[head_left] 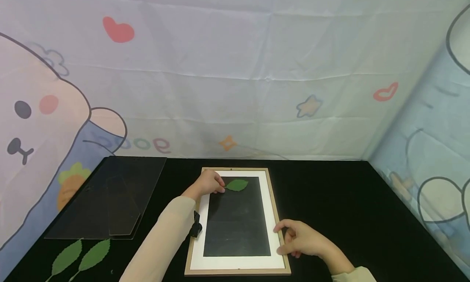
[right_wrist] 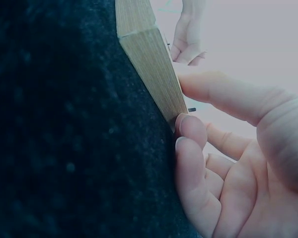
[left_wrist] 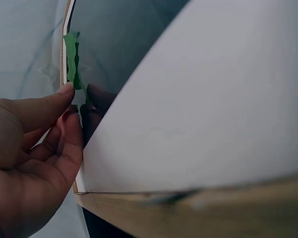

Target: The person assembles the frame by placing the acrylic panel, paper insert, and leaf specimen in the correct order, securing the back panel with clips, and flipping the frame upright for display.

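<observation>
A picture frame [head_left: 284, 271] of light wood, with a white mat [head_left: 235, 263] round a dark shiny panel [head_left: 238, 225], lies on the black table. My left hand [head_left: 207, 182] pinches the stem of a green leaf [head_left: 237, 185] over the panel's upper part. In the left wrist view, thumb and fingertips of that hand [left_wrist: 37, 148] meet at the stem below the leaf [left_wrist: 72, 59]. My right hand [head_left: 302, 240] holds the frame's right side. In the right wrist view, the curled fingers of this hand [right_wrist: 228, 163] touch the wooden edge [right_wrist: 151, 64], the thumb above them.
Two more green leaves [head_left: 94, 255] lie at the table's front left. Behind them is a dark flat board [head_left: 88, 200] with a clear-edged sheet on it. A printed cloth [head_left: 227, 69] hangs behind the black table [head_left: 330, 196]. A black bow [head_left: 196, 225] is by the left sleeve.
</observation>
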Available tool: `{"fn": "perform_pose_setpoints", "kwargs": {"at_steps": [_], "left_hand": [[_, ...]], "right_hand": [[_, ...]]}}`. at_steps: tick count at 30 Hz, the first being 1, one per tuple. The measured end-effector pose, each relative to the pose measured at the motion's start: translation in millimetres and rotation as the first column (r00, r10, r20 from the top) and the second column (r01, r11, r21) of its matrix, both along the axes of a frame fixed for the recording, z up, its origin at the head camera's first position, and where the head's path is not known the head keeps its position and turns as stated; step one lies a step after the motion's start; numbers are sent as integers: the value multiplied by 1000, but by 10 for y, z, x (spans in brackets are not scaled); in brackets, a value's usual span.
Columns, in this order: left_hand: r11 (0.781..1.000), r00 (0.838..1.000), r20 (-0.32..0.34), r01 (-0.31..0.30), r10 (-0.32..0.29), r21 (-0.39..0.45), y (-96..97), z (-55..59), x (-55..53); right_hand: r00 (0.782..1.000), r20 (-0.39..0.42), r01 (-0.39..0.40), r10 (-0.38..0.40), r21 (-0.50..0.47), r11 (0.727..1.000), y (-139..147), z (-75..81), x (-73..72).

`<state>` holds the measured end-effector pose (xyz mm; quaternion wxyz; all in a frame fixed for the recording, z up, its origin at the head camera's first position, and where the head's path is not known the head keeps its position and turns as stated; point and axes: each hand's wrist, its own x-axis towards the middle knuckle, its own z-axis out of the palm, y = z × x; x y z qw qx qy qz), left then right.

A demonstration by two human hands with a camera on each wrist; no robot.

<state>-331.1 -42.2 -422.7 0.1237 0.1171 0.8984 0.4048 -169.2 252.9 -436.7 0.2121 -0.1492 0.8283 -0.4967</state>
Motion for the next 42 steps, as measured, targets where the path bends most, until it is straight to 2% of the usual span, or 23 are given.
{"fn": "perform_pose_setpoints", "kwargs": {"at_steps": [3, 6, 15, 20, 25, 31, 35, 42], "left_hand": [[1000, 1000, 8, 4, -4, 5, -26, 15, 7], [1000, 1000, -14, 25, -24, 4, -55, 65, 20], [993, 995, -47, 86, -83, 80, -180, 388, 92], [983, 993, -75, 98, -87, 154, -341, 582, 188], [981, 995, -87, 59, -44, 185, -582, 723, 395], [975, 995, -103, 31, -9, 218, -916, 944, 743], [978, 992, -129, 20, 7, 207, -1149, 1083, 968], [978, 987, -144, -46, 77, 204, -1517, 1186, 1302]], "right_hand": [[1000, 0, -1, 1, 5, 1000, -12, 8, 2], [1000, 2, 2, -2, 8, 1000, -18, 17, 5], [1000, 3, 2, -2, 0, 1000, 1, 17, -4], [1000, 1, -2, 2, -6, 1000, 12, 13, -28], [1000, 20, -1, 1, -13, 1000, 10, -1, -18], [1000, 16, 6, -5, -5, 1000, 24, -12, -16], [1000, 22, 6, -6, -17, 1000, 37, -21, -21], [1000, 27, 0, 1, -29, 1000, 57, -25, -26]]}}
